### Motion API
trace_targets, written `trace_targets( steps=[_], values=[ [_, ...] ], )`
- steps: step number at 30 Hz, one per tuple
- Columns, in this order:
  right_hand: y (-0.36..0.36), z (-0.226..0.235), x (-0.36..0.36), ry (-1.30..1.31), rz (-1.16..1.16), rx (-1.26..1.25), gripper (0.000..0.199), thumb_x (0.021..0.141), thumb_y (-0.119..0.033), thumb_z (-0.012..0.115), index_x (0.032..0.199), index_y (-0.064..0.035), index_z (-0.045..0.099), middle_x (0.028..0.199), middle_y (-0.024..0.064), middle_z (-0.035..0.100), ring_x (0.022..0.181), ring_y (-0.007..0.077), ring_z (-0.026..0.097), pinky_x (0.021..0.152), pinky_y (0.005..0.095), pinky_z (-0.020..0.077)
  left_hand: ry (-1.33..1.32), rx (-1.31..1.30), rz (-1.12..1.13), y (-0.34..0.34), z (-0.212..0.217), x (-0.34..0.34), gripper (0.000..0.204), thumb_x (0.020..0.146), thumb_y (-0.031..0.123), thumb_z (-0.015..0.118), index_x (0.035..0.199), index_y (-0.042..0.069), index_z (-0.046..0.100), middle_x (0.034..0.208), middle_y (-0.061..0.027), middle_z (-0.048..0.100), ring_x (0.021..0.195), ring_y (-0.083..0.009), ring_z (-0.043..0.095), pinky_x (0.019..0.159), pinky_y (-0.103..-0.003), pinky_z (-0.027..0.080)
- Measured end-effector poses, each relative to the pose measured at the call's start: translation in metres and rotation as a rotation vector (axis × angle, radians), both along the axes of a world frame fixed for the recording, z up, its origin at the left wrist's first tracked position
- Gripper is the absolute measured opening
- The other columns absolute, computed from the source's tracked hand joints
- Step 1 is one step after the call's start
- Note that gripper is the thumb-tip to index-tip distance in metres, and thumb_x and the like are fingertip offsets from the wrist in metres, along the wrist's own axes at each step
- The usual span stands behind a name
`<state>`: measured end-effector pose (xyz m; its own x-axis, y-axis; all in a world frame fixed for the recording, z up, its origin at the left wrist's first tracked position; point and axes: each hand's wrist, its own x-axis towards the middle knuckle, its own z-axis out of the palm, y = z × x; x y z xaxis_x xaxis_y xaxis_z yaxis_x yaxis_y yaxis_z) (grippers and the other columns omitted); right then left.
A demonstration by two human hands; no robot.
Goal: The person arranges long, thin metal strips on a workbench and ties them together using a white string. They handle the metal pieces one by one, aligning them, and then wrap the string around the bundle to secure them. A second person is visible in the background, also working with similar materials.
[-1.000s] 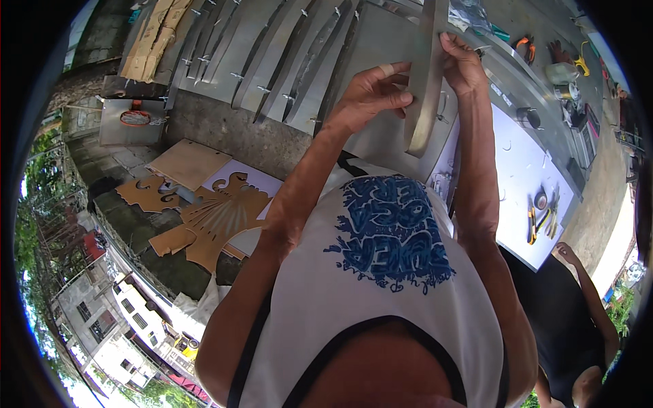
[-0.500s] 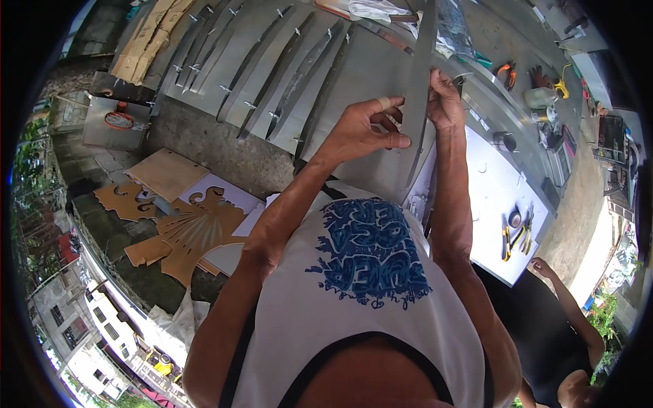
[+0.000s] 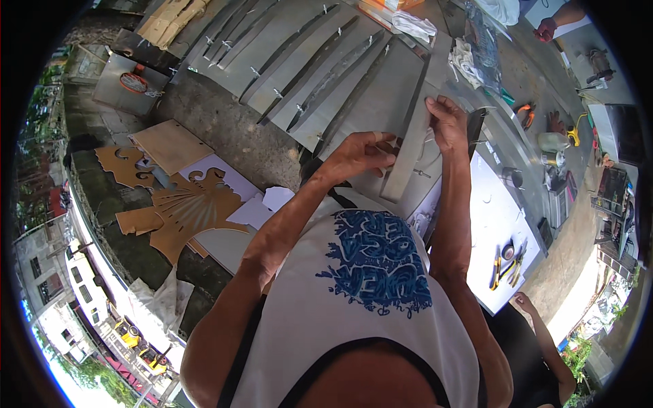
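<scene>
A long flat grey metal strip (image 3: 406, 163) stands slantwise in front of my chest, its lower end close to my shirt. My right hand (image 3: 449, 126) is closed at the strip's right side, fingertips at its edge. On the other side, my left hand (image 3: 359, 158) has its fingers bent and apart, the tips close to the strip's left edge; whether they touch it is hard to see. A tan band wraps one left finger. Beyond lies a grey metal sheet (image 3: 371, 92) bearing several curved dark metal ribs (image 3: 354, 85) with small bolts.
At the right, a white board (image 3: 486, 224) holds yellow-handled pliers (image 3: 496, 272) and a tape roll (image 3: 508, 251). Orange-handled pliers (image 3: 526, 114) lie farther back. Brown cut-out panels (image 3: 194, 211) rest at the left. Another person's hand (image 3: 522, 302) is at the lower right, another hand (image 3: 546, 29) at upper right.
The strip has come lower and turned so that its broad face shows. My right hand has moved down with it; my left hand is slightly lower. The whole view has shifted.
</scene>
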<state>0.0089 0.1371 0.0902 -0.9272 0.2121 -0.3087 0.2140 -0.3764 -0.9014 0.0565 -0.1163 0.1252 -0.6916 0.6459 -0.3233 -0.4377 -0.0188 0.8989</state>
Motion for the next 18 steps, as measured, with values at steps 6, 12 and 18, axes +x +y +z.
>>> trace_targets(
  steps=[6, 12, 18],
  values=[
    [-0.059, -0.004, -0.015, -0.198, 0.084, 0.803, 0.017, 0.079, -0.008, 0.073, 0.081, 0.0075, 0.067, 0.078, 0.0194, 0.070, 0.065, 0.0276, 0.072, 0.050, 0.0376, 0.0575, -0.077, -0.481, 0.079, -0.063, -0.060, 0.045, 0.025, 0.093, 0.009, 0.063, 0.107, -0.011, 0.066, 0.087, -0.0157, 0.072, 0.071, -0.0224, 0.072, 0.059, -0.031, 0.059],
    [-0.101, -0.042, -0.039, -0.263, 0.232, 1.236, 0.016, 0.077, -0.006, 0.069, 0.080, 0.0090, 0.065, 0.089, 0.0282, 0.070, 0.081, 0.0406, 0.072, 0.071, 0.0431, 0.0603, -0.242, -0.500, 0.085, -0.097, -0.080, 0.067, 0.020, 0.084, 0.005, 0.071, 0.094, -0.012, 0.069, 0.083, -0.0167, 0.072, 0.071, -0.0215, 0.072, 0.059, -0.030, 0.059],
    [-0.121, -0.072, -0.059, -0.150, 0.204, 1.355, 0.017, 0.081, -0.007, 0.063, 0.080, 0.0096, 0.067, 0.066, 0.0200, 0.070, 0.054, 0.0296, 0.071, 0.062, 0.0369, 0.0602, -0.425, -0.146, 0.184, -0.098, -0.096, 0.072, 0.033, 0.078, 0.010, 0.080, 0.101, -0.011, 0.068, 0.089, -0.0167, 0.071, 0.081, -0.0230, 0.072, 0.072, -0.030, 0.060]
  ],
)
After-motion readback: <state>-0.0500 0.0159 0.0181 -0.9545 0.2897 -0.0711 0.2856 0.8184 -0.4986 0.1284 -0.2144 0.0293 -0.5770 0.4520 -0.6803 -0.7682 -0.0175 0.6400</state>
